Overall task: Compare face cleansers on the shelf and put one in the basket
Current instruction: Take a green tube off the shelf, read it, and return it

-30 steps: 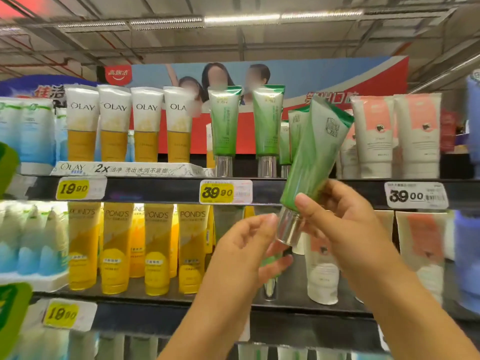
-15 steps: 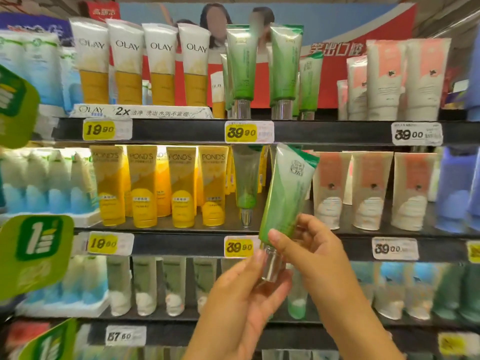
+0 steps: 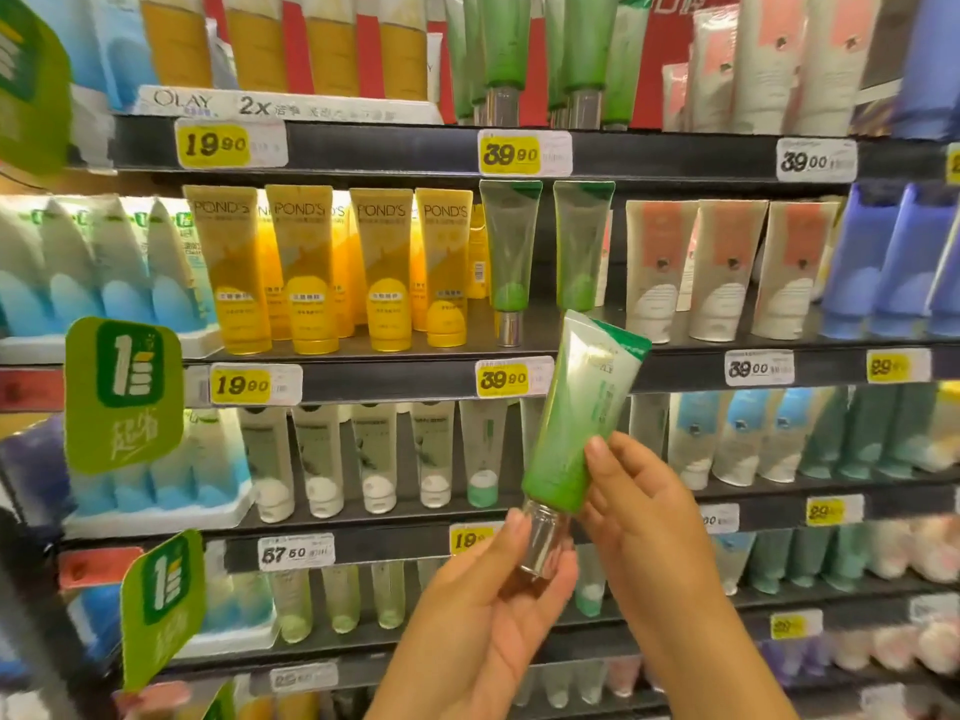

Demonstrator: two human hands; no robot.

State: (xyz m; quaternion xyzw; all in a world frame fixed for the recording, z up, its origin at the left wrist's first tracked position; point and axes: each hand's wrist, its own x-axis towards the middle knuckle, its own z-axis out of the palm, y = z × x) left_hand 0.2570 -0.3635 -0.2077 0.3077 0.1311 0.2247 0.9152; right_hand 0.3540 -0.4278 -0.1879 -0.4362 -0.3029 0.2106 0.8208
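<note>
I hold a green face cleanser tube [image 3: 576,423] with a clear silver cap, tilted with its flat end up and to the right, in front of the store shelves. My right hand [image 3: 639,517] pinches the tube's lower green part with thumb and fingers. My left hand [image 3: 488,605] holds the cap end from below, fingers curled round it. Two matching green tubes [image 3: 511,252] stand on the shelf behind. No basket is in view.
Shelves [image 3: 363,379] carry rows of tubes: yellow Pond's [image 3: 306,267], white-and-pink ones [image 3: 727,267], blue ones at both sides, pale tubes lower down. Yellow price tags [image 3: 501,379] line the shelf edges. Green promo signs [image 3: 122,397] stick out at the left.
The view has tilted down from the top shelf to the lower shelves. Both hands brought the green tube down with it and keep hold of it.
</note>
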